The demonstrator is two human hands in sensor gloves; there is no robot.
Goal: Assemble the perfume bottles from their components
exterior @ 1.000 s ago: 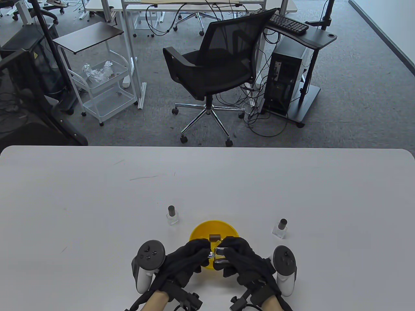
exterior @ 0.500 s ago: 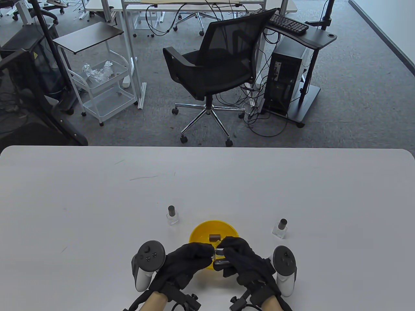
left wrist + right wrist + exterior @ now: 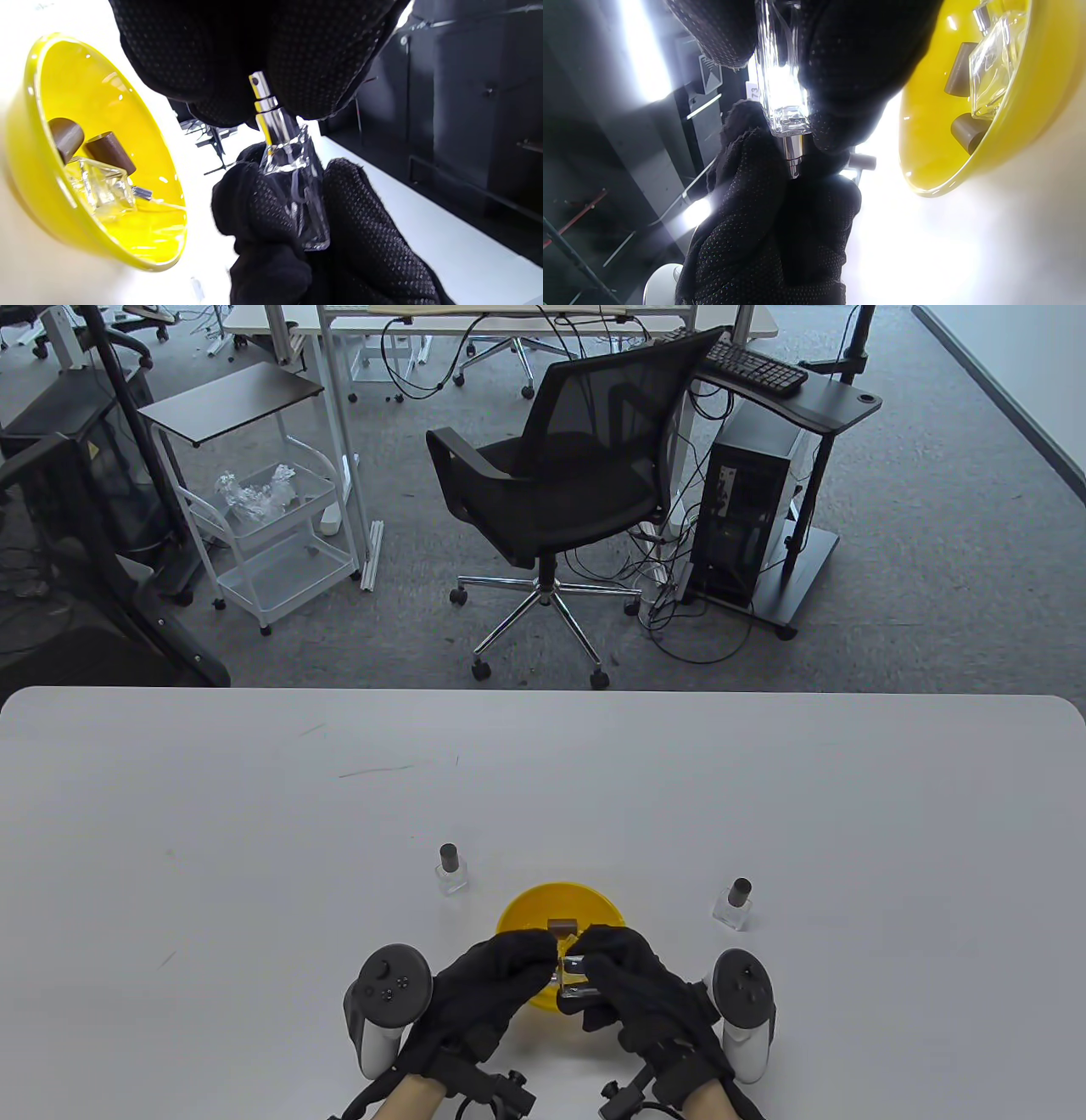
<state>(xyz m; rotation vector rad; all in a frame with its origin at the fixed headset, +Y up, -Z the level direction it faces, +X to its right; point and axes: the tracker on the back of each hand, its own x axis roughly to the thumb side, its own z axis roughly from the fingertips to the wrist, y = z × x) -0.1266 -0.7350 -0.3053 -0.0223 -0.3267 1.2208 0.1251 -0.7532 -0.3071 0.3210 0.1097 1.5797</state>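
Both hands wear black knit gloves with fine dots: left hand, right hand. Each back carries a dark-and-white tracker; black cables, maybe clipped, run at the wrists.

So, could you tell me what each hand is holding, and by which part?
The right hand grips the clear glass bottle by its body; the left hand pinches the silver sprayer at its neck.

- My left hand and right hand wear black gloves with a fine dotted weave.
- The bowl is bright yellow, glossy inside.
- The bottle I hold is clear glass with a silver sprayer.
- The caps in the bowl are dark brown.
- The tabletop is white.
- The trackers are dark grey above, white below.
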